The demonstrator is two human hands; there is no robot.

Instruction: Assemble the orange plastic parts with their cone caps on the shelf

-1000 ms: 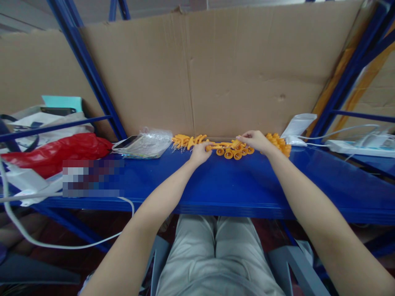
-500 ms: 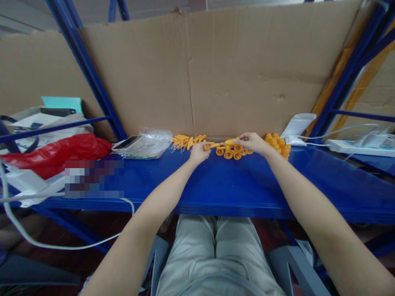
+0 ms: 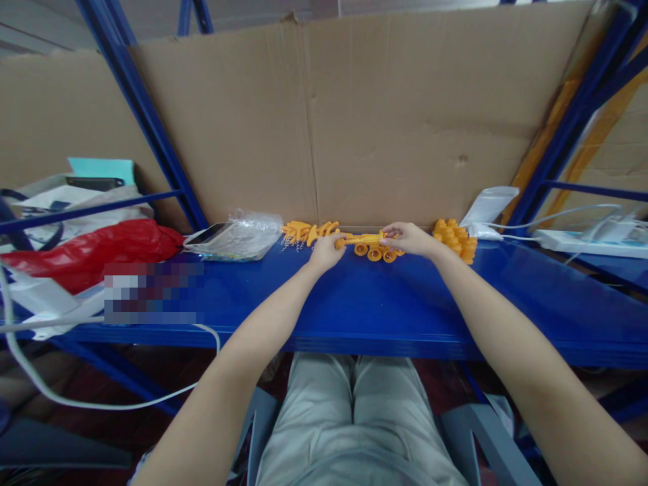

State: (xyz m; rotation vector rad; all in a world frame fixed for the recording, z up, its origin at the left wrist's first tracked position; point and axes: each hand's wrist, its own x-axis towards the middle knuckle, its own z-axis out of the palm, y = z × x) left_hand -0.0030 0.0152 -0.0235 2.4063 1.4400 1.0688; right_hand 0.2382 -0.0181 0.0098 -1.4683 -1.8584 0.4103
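Note:
My left hand (image 3: 327, 252) is closed around the near end of an orange corkscrew handle (image 3: 341, 241), its ridged shaft pointing right. My right hand (image 3: 409, 238) pinches an orange plastic sleeve (image 3: 373, 238) at its right end. Sleeve and shaft lie in one line and meet between my hands; how far one sits inside the other I cannot tell. Just below are several round orange sleeves (image 3: 374, 254) with their open ends facing me, partly covered by my right hand. Left of my left hand lies a pile of orange handles (image 3: 298, 231) with silver metal spirals.
Stacked orange pieces (image 3: 453, 239) stand right of my right hand, beside a white packet (image 3: 489, 209). A clear plastic bag (image 3: 248, 237) and a phone (image 3: 210, 233) lie left. Cardboard (image 3: 385, 121) backs the blue shelf (image 3: 364, 304). A red bag (image 3: 101, 250) sits far left.
My right hand has shifted slightly left and down, and the sleeve has moved left along the shaft toward my left hand. My left hand has hardly moved.

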